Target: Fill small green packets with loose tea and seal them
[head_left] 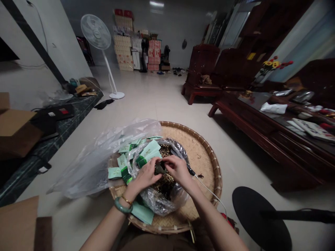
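Observation:
My left hand [146,175], with a jade bangle and a gold bracelet at the wrist, and my right hand [180,171] meet over an opened clear plastic bag [167,205]. Between them is a small dark packet [159,168], its top edge pinched by the fingers of both hands. Dry, mixed dark and pale loose bits [165,150] fill the bag below. Several light green packets [150,150] lie on the bag's left side. A black tool end [192,170] with a white cord shows beside my right wrist; the rest is partly hidden.
Everything rests on a round woven bamboo tray [206,150]. A large clear plastic sheet [91,167] spills over its left side. A black round stand base [261,219] is at right, near a dark wooden table [251,129]. Cardboard boxes [18,122] and a white fan [104,59] stand left.

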`<state>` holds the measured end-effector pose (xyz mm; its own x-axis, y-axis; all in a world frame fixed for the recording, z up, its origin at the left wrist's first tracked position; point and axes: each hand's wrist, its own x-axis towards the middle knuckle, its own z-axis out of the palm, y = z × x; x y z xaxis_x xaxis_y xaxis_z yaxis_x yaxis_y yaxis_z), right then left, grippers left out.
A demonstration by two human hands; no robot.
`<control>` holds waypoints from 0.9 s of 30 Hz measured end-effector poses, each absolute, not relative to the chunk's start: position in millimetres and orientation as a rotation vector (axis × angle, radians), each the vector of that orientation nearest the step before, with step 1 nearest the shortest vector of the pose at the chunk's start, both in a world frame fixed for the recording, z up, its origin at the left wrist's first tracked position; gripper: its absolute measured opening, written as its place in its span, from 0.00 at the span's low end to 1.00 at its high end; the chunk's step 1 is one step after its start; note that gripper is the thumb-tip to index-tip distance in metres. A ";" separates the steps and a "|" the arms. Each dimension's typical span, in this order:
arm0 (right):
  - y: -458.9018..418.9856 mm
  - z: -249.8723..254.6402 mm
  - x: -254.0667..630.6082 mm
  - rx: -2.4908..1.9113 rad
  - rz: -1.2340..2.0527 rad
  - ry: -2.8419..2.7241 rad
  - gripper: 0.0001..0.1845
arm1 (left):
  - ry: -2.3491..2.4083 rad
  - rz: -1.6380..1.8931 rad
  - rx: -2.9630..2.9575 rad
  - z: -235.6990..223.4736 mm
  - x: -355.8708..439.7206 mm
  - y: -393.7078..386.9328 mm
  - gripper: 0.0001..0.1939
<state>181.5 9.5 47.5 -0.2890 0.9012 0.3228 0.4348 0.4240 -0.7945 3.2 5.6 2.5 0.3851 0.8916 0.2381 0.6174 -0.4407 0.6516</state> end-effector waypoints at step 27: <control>1.9 52.3 191.3 -1.456 0.577 -2.203 0.07 | 1.229 0.846 2.190 5.3 6.6 8.7 0.11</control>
<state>191.3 1.9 52.3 -0.3526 0.9271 0.1270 0.7458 0.3604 -0.5602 6.6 8.7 5.3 0.4039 0.8718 0.2773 0.5703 -0.4769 0.6688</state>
